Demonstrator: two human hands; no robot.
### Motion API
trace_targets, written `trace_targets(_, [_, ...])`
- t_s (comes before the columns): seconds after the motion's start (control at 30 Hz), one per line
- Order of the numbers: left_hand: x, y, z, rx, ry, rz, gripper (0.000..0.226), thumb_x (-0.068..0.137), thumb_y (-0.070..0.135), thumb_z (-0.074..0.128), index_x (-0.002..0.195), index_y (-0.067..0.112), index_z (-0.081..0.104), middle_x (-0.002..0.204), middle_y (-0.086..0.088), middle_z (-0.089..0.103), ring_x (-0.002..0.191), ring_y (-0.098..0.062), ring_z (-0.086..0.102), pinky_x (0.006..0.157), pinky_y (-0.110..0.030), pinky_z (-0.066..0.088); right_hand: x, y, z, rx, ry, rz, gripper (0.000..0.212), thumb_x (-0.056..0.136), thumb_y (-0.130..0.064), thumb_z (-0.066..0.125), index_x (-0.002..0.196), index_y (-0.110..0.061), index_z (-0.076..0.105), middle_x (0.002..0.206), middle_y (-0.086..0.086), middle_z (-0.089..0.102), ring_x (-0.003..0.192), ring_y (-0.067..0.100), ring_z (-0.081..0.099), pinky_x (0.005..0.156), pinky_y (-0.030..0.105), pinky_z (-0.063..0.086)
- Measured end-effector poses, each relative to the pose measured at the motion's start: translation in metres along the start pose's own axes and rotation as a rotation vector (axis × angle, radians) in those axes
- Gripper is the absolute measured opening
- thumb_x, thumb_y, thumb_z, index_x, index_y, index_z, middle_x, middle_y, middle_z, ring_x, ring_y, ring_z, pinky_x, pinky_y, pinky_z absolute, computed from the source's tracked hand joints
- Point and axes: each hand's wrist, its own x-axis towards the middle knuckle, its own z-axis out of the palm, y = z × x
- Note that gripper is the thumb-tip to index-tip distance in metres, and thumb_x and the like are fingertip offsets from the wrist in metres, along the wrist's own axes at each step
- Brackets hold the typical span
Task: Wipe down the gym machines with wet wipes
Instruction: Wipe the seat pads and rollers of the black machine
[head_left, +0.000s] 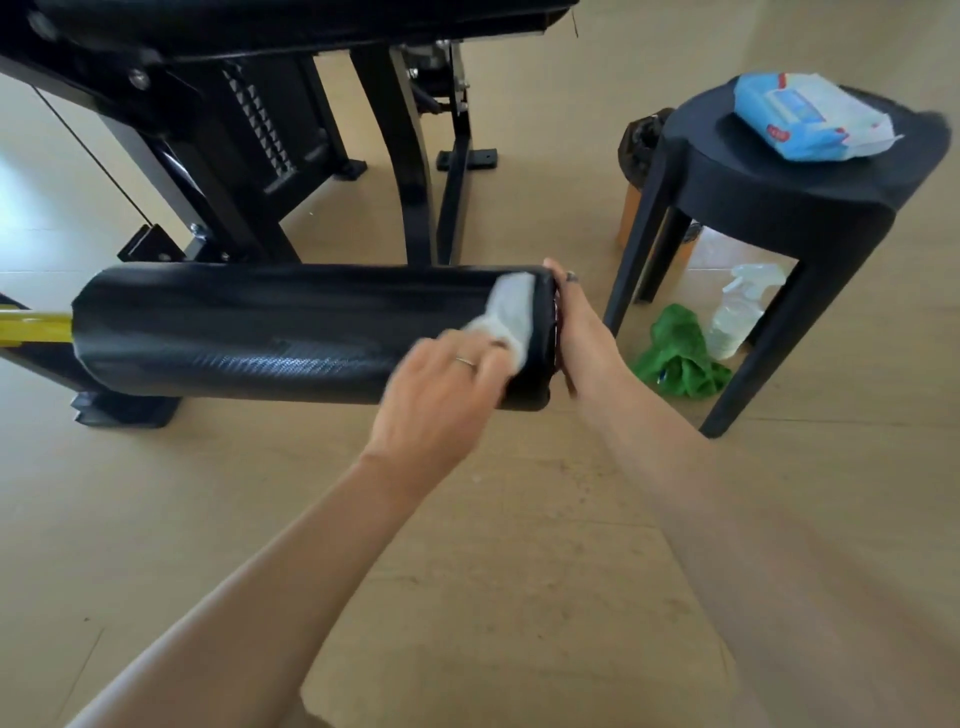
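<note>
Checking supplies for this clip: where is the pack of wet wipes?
In the head view, the pack of wet wipes lies at upper right on the black stool, right of the roller pad.

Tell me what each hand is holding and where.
The left hand presses a bunched wet wipe onto the black roller pad near its right end. The right hand grips that pad's right end cap.
</note>
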Motion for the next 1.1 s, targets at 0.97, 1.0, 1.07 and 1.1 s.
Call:
trace_targets(0.97, [0.011, 0.024, -0.011, -0.081, -0.14, -0.178, 0.022, 0.084, 0.004, 0.055, 0.093, 0.016, 0.04, 0.08, -0.006, 0.058, 0.066, -0.023, 0.051, 0.061, -0.033, 0.031, 0.022, -0.001, 0.005, -0.138, 0.053, -0.361, 0.041, 0.106, -0.055, 0.036, 0.114, -0.037, 0.072, 0.121, -0.011, 0.068, 0.114, 0.009, 0.062, 0.095, 0.03, 0.048])
trace_targets(1.0, [0.005, 0.006, -0.015, -0.067, -0.181, -0.248, 0.014, 0.087, 0.007, 0.051, 0.093, 0.015, 0.04, 0.079, -0.007, 0.06, 0.065, -0.023, 0.051, 0.061, -0.033, 0.03, 0.02, -0.001, 0.005, -0.175, 0.031, -0.376, 0.044, 0.107, -0.055, 0.032, 0.116, -0.036, 0.071, 0.118, -0.009, 0.068, 0.111, 0.012, 0.063, 0.093, 0.032, 0.05])
trace_targets(1.07, [-0.009, -0.031, -0.021, -0.022, -0.243, -0.513, 0.007, 0.094, 0.014, 0.042, 0.092, 0.01, 0.047, 0.08, -0.011, 0.063, 0.066, -0.024, 0.053, 0.062, -0.035, 0.035, 0.021, 0.0, 0.004, -0.216, 0.03, -0.373, 0.047, 0.108, -0.054, 0.029, 0.118, -0.033, 0.07, 0.112, -0.007, 0.067, 0.107, 0.013, 0.061, 0.09, 0.033, 0.05])
trace_targets(1.1, [-0.016, -0.046, -0.024, 0.002, -0.276, -0.641, 0.013, 0.097, 0.017, 0.042, 0.092, 0.009, 0.051, 0.084, -0.013, 0.065, 0.07, -0.024, 0.054, 0.064, -0.036, 0.039, 0.021, 0.0, 0.004, -0.228, 0.038, -0.37, 0.048, 0.109, -0.053, 0.027, 0.119, -0.031, 0.069, 0.11, -0.007, 0.067, 0.105, 0.012, 0.061, 0.088, 0.032, 0.049])
